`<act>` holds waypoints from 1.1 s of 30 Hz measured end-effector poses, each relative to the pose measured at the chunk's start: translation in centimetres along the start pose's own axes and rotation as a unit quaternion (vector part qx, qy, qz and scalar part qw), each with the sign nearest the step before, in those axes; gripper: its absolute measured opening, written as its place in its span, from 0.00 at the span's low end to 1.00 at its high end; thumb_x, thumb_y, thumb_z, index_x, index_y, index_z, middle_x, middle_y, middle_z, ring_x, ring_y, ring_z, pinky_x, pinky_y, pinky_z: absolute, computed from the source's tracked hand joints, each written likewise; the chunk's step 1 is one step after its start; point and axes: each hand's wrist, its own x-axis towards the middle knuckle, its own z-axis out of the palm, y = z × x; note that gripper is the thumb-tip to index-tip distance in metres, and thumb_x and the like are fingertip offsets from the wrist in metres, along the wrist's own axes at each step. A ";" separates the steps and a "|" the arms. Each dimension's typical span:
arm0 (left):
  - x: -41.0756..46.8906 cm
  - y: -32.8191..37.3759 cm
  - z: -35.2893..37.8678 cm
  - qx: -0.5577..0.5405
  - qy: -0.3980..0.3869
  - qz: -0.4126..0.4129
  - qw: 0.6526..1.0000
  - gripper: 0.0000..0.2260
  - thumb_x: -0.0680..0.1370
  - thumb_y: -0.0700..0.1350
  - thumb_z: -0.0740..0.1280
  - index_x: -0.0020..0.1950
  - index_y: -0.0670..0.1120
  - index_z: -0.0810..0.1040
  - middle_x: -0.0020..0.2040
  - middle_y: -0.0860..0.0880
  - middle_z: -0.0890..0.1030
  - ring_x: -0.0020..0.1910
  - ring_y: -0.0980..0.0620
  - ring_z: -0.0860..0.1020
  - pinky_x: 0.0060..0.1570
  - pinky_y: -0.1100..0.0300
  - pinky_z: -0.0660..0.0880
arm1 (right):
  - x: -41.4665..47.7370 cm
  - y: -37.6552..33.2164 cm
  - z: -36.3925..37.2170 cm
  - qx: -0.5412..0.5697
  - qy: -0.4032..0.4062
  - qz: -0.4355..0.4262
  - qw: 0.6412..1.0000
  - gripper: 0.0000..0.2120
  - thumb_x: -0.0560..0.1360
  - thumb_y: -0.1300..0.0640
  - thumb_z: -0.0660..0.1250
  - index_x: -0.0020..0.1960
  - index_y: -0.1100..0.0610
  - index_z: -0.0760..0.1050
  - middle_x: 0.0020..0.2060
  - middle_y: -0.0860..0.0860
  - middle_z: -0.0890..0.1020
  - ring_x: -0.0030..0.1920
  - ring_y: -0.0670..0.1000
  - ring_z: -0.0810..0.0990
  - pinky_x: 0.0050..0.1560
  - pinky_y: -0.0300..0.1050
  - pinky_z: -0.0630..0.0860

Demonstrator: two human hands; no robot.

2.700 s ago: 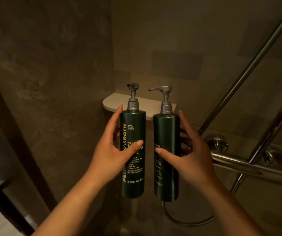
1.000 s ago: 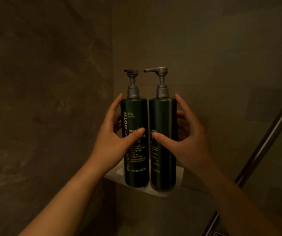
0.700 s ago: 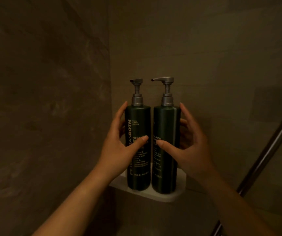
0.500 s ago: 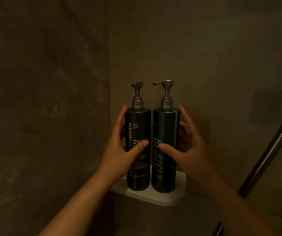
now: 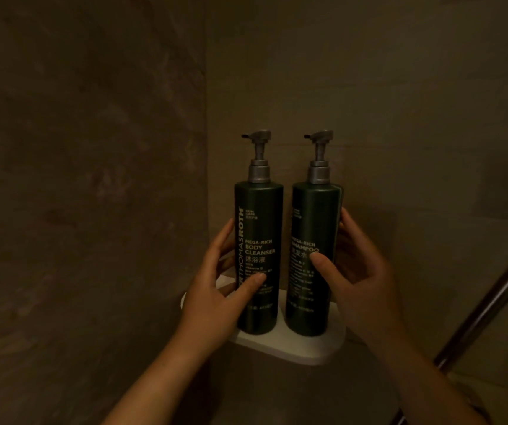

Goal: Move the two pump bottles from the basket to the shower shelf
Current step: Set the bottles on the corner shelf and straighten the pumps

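Both pump bottles stand upright on the white corner shower shelf (image 5: 289,348), body cleanser bottle (image 5: 259,256) left of the shampoo bottle (image 5: 312,259), small gap between them; contents not visible through dark green plastic. Left hand (image 5: 216,299) grip wraps the cleanser, right hand (image 5: 360,277) grip wraps the shampoo, thumbs across the labels; chrome rail (image 5: 486,311) right of shelf. Versus 0.5 s ago: bottles sit apart, both nozzles now point left, hands lower.
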 end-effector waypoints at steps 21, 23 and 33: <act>0.7 -1.0 0.2 -0.021 -0.010 -0.012 1.000 0.28 0.69 0.50 0.67 0.65 0.67 0.61 0.63 0.64 0.69 0.60 0.69 0.69 0.46 0.75 0.71 | -0.5 1.3 1.3 -0.031 0.005 0.029 0.999 0.35 0.69 0.60 0.71 0.70 0.40 0.62 0.60 0.37 0.74 0.60 0.36 0.74 0.54 0.33 0.74; 0.9 -1.1 0.2 -0.019 -0.012 -0.013 1.000 0.29 0.69 0.51 0.67 0.65 0.68 0.61 0.64 0.63 0.69 0.61 0.67 0.70 0.48 0.73 0.71 | -0.5 1.2 1.4 -0.028 0.006 0.030 0.999 0.35 0.69 0.60 0.71 0.70 0.40 0.62 0.57 0.35 0.75 0.59 0.35 0.74 0.52 0.30 0.73; 2.2 -2.0 0.2 -0.013 -0.027 -0.011 0.999 0.29 0.70 0.51 0.66 0.67 0.66 0.59 0.62 0.69 0.67 0.59 0.73 0.68 0.49 0.75 0.70 | -0.1 1.7 2.0 -0.011 -0.006 0.039 0.999 0.34 0.71 0.62 0.69 0.71 0.41 0.62 0.59 0.34 0.75 0.60 0.36 0.74 0.55 0.32 0.73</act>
